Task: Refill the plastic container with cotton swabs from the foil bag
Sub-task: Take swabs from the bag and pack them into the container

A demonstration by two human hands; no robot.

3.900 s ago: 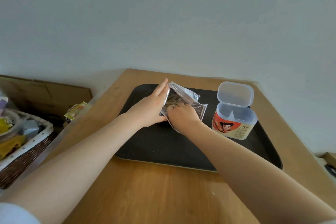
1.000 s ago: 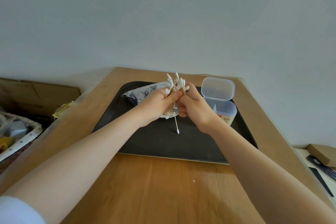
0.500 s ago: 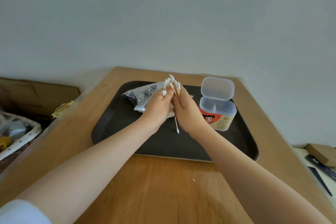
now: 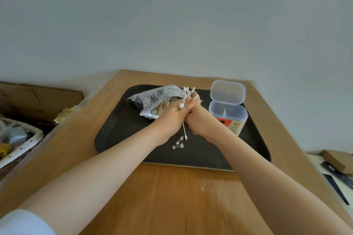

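Both hands are pressed together over the black tray [image 4: 118,135], gripping one upright bundle of cotton swabs [image 4: 188,92] between them. My left hand [image 4: 170,120] and my right hand [image 4: 198,120] each curl round the bundle; white tips stick out above the fingers and one stick hangs below. The foil bag [image 4: 154,99] lies open behind my left hand with more swabs inside. A few loose swabs [image 4: 179,142] lie on the tray under my wrists. The plastic container [image 4: 228,116] stands to the right with its lid flipped up.
The tray sits on a wooden table [image 4: 172,196] against a pale wall. A wicker basket [image 4: 17,150] and a cardboard box [image 4: 38,99] are off the left edge. A small yellow packet [image 4: 65,115] lies at the table's left edge; a brown box [image 4: 338,160] sits far right.
The hands came out of the bag with a bundle of swabs and closed together round it. In the last half second a few swabs dropped onto the tray.
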